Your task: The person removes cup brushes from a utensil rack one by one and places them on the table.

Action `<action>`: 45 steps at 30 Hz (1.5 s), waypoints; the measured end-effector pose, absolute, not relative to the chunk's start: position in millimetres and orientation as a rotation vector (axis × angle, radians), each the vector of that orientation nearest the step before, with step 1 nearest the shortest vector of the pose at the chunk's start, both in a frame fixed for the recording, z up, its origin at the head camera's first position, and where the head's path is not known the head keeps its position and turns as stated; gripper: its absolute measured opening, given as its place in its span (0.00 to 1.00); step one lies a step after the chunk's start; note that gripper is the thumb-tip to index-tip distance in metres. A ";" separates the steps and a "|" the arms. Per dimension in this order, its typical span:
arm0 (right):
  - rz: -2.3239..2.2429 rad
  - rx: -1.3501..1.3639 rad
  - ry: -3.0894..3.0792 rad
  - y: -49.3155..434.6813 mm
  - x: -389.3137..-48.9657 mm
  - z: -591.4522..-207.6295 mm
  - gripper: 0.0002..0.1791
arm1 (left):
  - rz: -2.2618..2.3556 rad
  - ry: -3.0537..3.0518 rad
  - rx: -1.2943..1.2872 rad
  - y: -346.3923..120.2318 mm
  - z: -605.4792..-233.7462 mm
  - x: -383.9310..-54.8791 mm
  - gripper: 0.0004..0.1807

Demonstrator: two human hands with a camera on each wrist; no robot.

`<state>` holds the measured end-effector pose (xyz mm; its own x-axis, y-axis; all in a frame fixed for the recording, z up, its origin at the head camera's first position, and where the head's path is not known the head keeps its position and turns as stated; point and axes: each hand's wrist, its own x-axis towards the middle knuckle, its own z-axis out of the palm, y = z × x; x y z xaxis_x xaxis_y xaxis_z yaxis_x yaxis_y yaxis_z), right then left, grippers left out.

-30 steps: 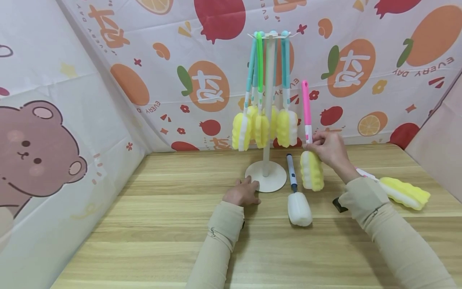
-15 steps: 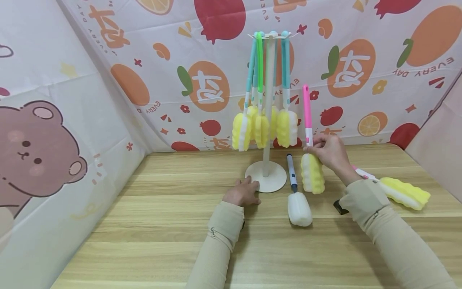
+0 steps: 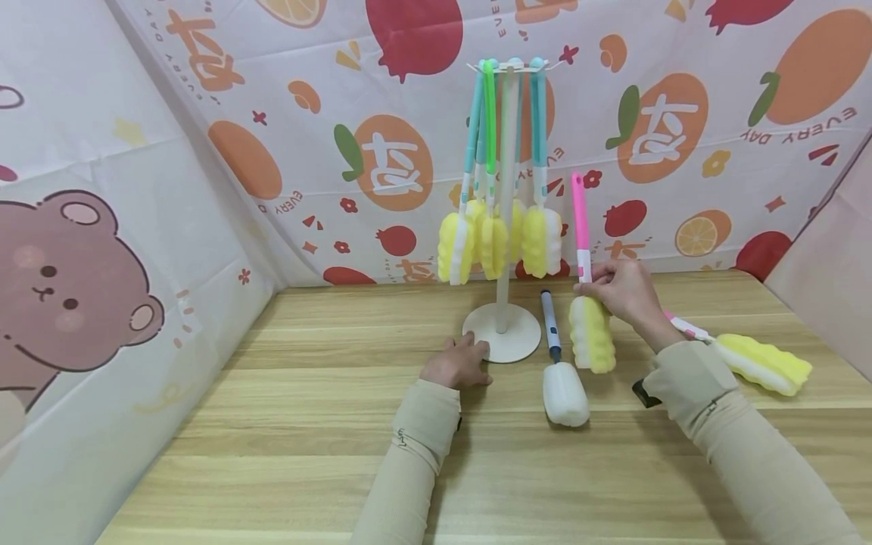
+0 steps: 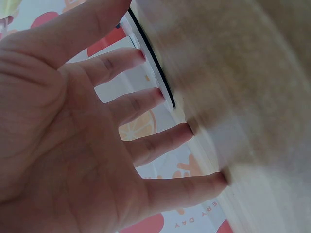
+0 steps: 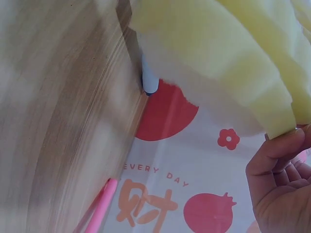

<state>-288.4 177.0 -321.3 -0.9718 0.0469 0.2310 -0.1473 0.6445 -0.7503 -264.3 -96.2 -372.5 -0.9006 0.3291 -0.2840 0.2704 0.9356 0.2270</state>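
1. Pink-handled brush [image 3: 583, 261]: white neck, ridged yellow-and-white sponge [image 3: 592, 334].
2. The right hand [image 3: 624, 294] pinches its neck, sponge just below the grip, toward the back edge of the tabletop [image 3: 306, 424].
3. The left hand [image 3: 458, 365], fingers spread, touches the rack's base [image 3: 516, 341].

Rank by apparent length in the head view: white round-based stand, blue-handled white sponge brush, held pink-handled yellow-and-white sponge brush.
1. White stand
2. Pink-handled brush
3. Blue-handled brush
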 end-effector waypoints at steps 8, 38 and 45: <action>1.230 0.082 -2.660 179.4 -287.9 -323.3 0.16 | 0.273 2.773 0.426 -96.0 -371.2 -262.4 0.24; 1.246 0.078 -2.822 184.2 -287.0 -331.5 0.18 | 0.293 2.762 0.427 -96.9 -373.8 -263.6 0.24; 1.281 0.062 -2.843 187.7 -286.1 -330.2 0.19 | 0.289 2.762 0.416 -97.0 -371.9 -262.5 0.24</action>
